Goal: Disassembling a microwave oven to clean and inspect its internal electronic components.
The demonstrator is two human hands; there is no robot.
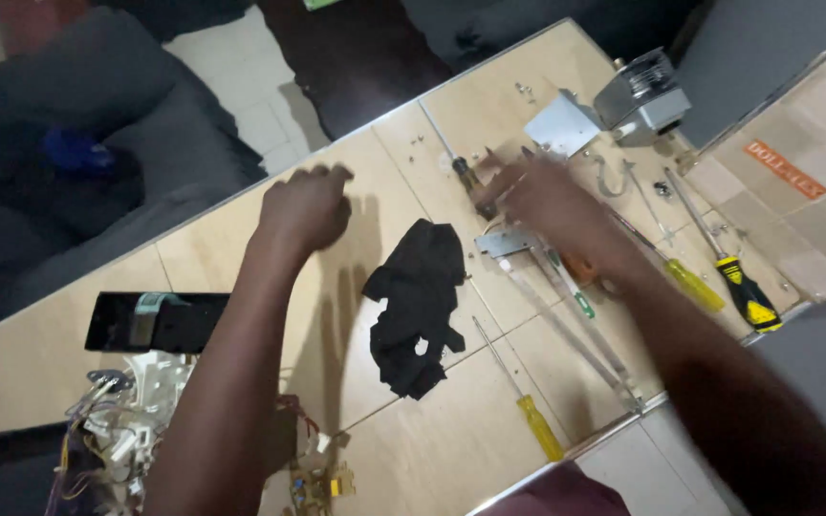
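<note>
My left hand [306, 205] is curled into a loose fist on the wooden tabletop [432, 449], holding nothing that I can see. My right hand [539, 196] is blurred as it reaches across the table; its fingers lie over the dark handle of a long-shafted screwdriver [453, 158]. I cannot tell whether it grips the handle. A crumpled black cloth [418, 301] lies between my two arms. A flat metal bracket [507, 242] sits just below my right hand.
Several screwdrivers lie around: a yellow-handled one [528, 406] near the front edge, another yellow one [685, 279] and a black-and-yellow one [740, 287] at right. A grey metal component [641, 96] stands at the back. A black panel [155, 320] and wired circuit parts [112, 435] sit at left.
</note>
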